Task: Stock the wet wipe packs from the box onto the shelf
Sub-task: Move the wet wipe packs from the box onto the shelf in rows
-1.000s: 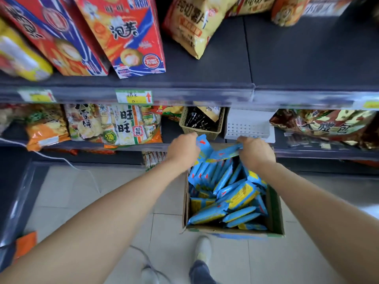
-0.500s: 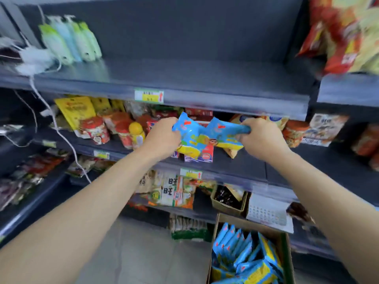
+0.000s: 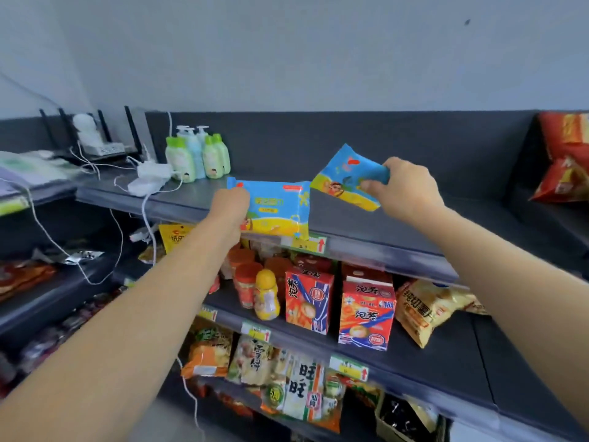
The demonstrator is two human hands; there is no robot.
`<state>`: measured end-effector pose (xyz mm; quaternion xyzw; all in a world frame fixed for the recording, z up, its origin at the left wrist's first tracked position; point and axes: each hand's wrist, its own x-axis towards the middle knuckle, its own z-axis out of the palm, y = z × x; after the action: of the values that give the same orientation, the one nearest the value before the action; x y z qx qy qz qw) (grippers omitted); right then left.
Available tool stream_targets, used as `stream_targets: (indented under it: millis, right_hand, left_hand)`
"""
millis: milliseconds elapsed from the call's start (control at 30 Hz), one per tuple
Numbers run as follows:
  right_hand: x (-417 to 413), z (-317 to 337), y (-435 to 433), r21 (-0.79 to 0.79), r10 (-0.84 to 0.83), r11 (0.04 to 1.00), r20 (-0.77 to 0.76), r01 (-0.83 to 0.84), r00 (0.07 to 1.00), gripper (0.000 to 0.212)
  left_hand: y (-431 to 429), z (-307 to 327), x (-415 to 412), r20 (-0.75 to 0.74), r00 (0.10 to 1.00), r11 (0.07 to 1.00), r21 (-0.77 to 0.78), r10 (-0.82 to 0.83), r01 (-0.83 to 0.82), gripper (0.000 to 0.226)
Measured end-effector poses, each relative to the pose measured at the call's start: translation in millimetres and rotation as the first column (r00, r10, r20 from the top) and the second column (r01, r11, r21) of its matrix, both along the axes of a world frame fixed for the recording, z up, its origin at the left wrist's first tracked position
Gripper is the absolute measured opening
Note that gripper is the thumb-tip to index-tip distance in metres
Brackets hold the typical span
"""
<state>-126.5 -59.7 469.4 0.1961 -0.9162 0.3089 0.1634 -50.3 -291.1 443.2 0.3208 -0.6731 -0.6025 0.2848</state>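
**Two wet wipe packs held at the front of the top shelf**

The left hand (image 3: 231,205) grips the left end of a blue-and-yellow wet wipe pack, the left pack (image 3: 280,210). Its fingers are curled round that end and mostly hidden behind the knuckles, so how far they wrap cannot be told. This pack is held broadside with its printed face toward the camera. Its lower edge lies across the front lip of the top shelf (image 3: 350,228), just above a yellow price tag (image 3: 309,244). Whether it rests on the lip or hangs clear cannot be told.

The right hand (image 3: 404,186) pinches the right pack (image 3: 345,178) by its right end, with the thumb pressed on the near face and the fingers closed behind. That pack is tilted, its upper left corner raised, and is held further in over the shelf board. Its lower left corner comes close to the left pack's upper right corner; contact cannot be told.

On the same shelf, green pump bottles (image 3: 197,154) stand to the left near the back panel, with a white adapter (image 3: 149,180) and cables beside them. Red snack bags (image 3: 564,161) fill the far right end. A wide stretch of dark shelf board shows between the bottles and the bags. Red cartons (image 3: 366,314) stand on the shelf below.
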Motion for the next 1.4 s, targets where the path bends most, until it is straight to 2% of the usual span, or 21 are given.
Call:
stream_targets:
  millis: [67, 133, 167, 200, 267, 300, 467, 600, 733, 900, 1067, 1233, 1400]
  right_hand:
    - [-21, 5, -23, 0.025, -0.019, 1.0, -0.003, 0.019, 1.0, 0.035]
    - [-46, 8, -48, 0.051, -0.041, 0.998, 0.0, 0.041, 0.999, 0.036]
    - [-59, 9, -61, 0.063, -0.054, 0.997, 0.003, 0.053, 0.999, 0.036]
    - [-73, 10, -76, 0.073, -0.066, 0.995, 0.005, 0.065, 0.998, 0.036]
    - [-103, 13, -105, 0.106, -0.085, 0.991, 0.005, 0.084, 0.996, 0.037]
    - [-118, 13, -119, 0.129, -0.093, 0.987, 0.005, 0.092, 0.996, 0.037]
    - [-185, 13, -181, 0.28, -0.147, 0.951, 0.031, 0.133, 0.989, 0.037]
    - [-229, 8, -211, 0.411, -0.229, 0.892, 0.053, 0.188, 0.972, 0.043]
    - [-255, 4, -233, 0.501, -0.283, 0.844, 0.109, 0.193, 0.953, 0.048]
    - [-273, -1, -254, 0.535, -0.306, 0.821, 0.12, 0.198, 0.944, 0.05]
    - [-280, -5, -272, 0.538, -0.294, 0.817, 0.076, 0.21, 0.953, 0.05]
    - [-283, -11, -281, 0.498, -0.28, 0.835, 0.019, 0.234, 0.96, 0.047]
    - [-285, -27, -287, 0.399, -0.3, 0.864, -0.08, 0.306, 0.951, 0.041]
  left_hand:
    - [-25, 6, -17, -0.01, 0.996, 0.995, 0.044, -0.094, 0.094, 0.011]
    - [-61, 5, -46, -0.05, 0.988, 0.985, 0.094, -0.143, 0.147, 0.053]
    - [-77, 7, -60, -0.081, 0.984, 0.979, 0.113, -0.161, 0.169, 0.065]
    - [-95, 7, -77, -0.106, 0.98, 0.979, 0.093, -0.169, 0.179, 0.059]
    - [-123, 13, -104, -0.126, 0.977, 0.984, 0.021, -0.17, 0.174, 0.018]
    - [-139, 13, -119, -0.115, 0.98, 0.987, -0.029, -0.161, 0.159, 0.015]
    - [-222, 3, -209, -0.051, 0.982, 0.97, -0.174, -0.183, 0.171, 0.041]
    - [-250, -8, -269, 0.055, 0.973, 0.954, -0.192, -0.225, 0.231, 0.037]
    - [-266, -18, -313, 0.106, 0.951, 0.945, -0.124, -0.292, 0.304, 0.035]
    - [-281, -28, -348, 0.153, 0.905, 0.909, -0.071, -0.397, 0.411, 0.036]
    - [-296, -36, -362, 0.183, 0.895, 0.901, -0.084, -0.407, 0.427, 0.037]
    - [-296, -37, -363, 0.204, 0.929, 0.899, -0.256, -0.308, 0.355, 0.037]
    - [-290, -33, -357, 0.198, 0.963, 0.827, -0.498, -0.184, 0.26, 0.04]
